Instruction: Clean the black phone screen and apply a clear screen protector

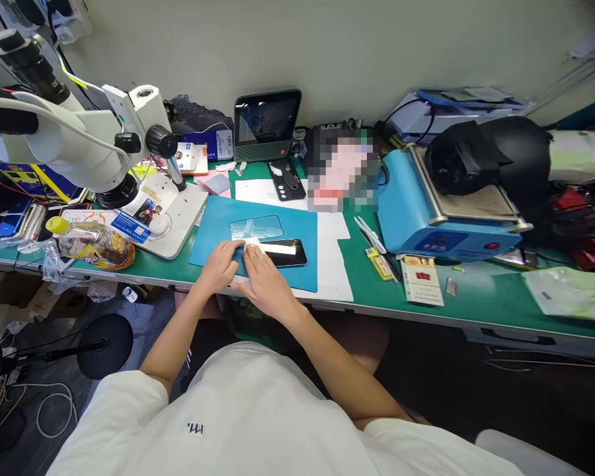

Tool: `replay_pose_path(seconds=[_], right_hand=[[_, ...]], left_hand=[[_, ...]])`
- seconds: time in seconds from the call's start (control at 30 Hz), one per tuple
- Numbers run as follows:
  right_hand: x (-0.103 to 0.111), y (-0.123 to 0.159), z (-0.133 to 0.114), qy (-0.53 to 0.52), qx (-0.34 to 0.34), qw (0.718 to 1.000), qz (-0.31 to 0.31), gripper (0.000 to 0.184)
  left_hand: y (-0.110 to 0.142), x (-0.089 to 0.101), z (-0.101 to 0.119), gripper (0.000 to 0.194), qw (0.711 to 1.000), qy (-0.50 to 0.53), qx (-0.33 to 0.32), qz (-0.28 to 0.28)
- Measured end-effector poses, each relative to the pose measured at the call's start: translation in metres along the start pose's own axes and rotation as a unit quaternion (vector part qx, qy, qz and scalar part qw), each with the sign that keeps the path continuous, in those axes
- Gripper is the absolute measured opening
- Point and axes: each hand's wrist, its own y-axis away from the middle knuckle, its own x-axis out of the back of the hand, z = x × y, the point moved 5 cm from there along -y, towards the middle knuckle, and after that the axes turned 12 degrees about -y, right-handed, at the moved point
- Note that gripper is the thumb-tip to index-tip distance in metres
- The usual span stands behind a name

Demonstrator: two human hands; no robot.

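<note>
A black smartphone (297,252) lies flat on a blue mat (211,228), a light reflection across its screen. Its left end is hidden under my hands. My right hand (265,272) presses a small white wipe (252,244) onto the phone with its fingers close together. At the phone's left end is my left hand (220,266), fingers curled around the edge there, its index finger reaching the wipe. Just behind the phone rests a clear glass panel with a dark border (256,227), apart from both hands.
A microscope (94,145) and a yellow-capped bottle (96,244) stand left. Behind the mat are a display device (266,125) and a black phone case (287,180). Tweezers (371,235), a cigarette box (422,281) and a blue machine (426,205) are right.
</note>
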Motion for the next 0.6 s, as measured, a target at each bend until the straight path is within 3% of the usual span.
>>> replay_pose_path(seconds=[0.27, 0.6], right_hand=[[0.0, 0.03, -0.003, -0.011, 0.017, 1.0, -0.011, 0.1], [0.039, 0.065, 0.058, -0.018, -0.056, 0.998, 0.008, 0.093]], left_hand=[[-0.002, 0.002, 0.003, 0.048, 1.0, -0.023, 0.015, 0.013], [-0.006, 0.003, 0.01, 0.051, 0.997, -0.079, -0.018, 0.008]])
